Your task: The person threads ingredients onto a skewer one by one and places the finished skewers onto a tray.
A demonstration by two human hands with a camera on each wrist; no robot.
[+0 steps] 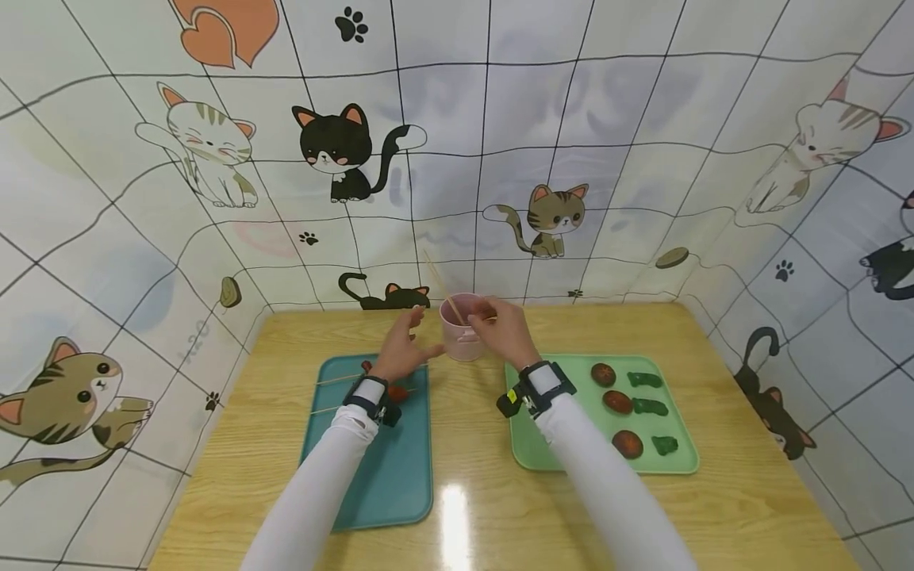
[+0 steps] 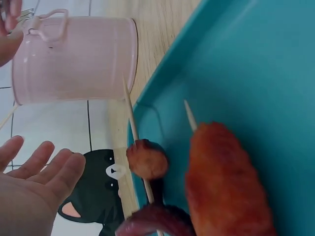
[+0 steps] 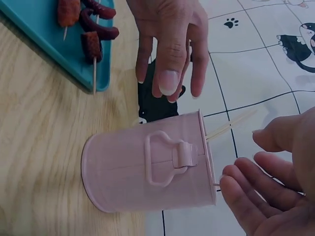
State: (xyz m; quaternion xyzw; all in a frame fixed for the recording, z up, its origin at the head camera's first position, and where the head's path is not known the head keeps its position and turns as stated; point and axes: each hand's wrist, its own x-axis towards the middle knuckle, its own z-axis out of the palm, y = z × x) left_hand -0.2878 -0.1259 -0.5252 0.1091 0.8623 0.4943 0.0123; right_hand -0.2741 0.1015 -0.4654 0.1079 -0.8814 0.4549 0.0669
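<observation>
A pink bucket (image 1: 462,346) with a small side handle stands near the back of the table. Thin wooden skewers (image 3: 231,124) lean out over its rim. My right hand (image 1: 508,329) is at the rim on the right, thumb and fingers apart, the fingertips right by a short stick end. Left of the bucket is my left hand (image 1: 401,349), fingers extended and holding nothing. Below it lies a teal tray (image 1: 385,492) with skewered food: an orange-brown piece (image 2: 224,182) and a dark red tentacle-like piece (image 2: 152,221).
On the right, a green tray (image 1: 531,452) carries three round brown pieces (image 1: 617,402) and three green pieces (image 1: 650,407). Behind the wooden table (image 1: 471,444) hangs a white cat-print sheet (image 1: 457,182), which also rises at both sides.
</observation>
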